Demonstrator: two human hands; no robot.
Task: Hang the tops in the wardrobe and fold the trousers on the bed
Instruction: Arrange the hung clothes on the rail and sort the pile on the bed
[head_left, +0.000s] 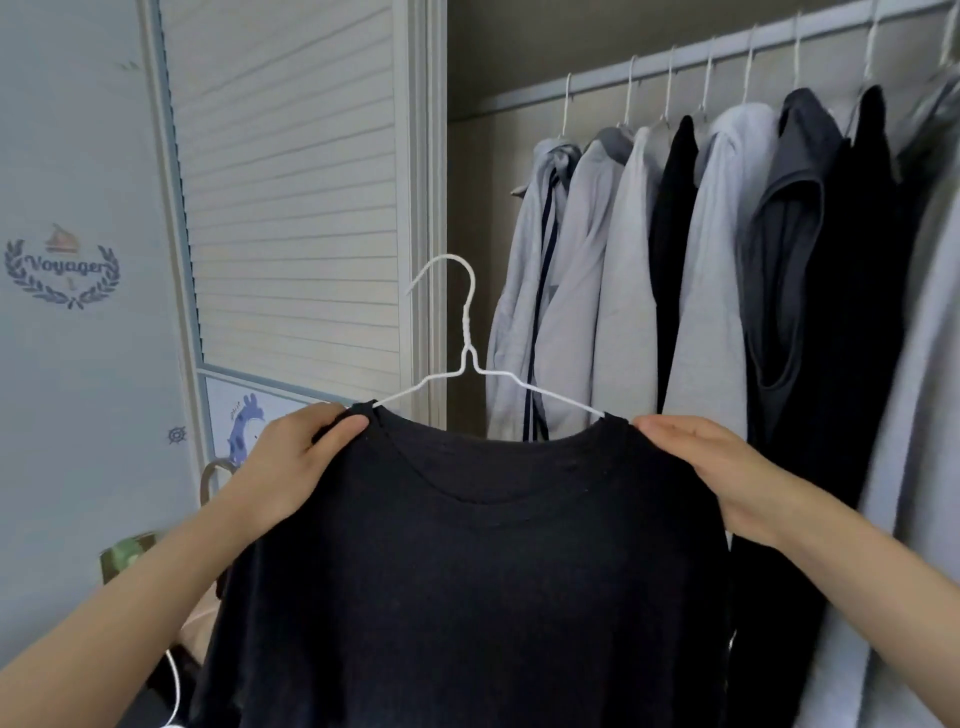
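A black long-sleeved top (467, 571) hangs on a white wire hanger (467, 332), held up in front of the open wardrobe. My left hand (291, 462) pinches the top's left shoulder, thumb on the front of the fabric. My right hand (711, 467) grips the right shoulder, fingers wrapped over its edge. The hanger's hook points left and is free of the wardrobe rail (727, 52), well below it.
Several grey, white and black tops (727, 260) hang on white hangers along the rail, filling its right part. A slatted sliding door (291, 197) stands to the left. A stretch of rail left of the first hanger (519, 93) is bare.
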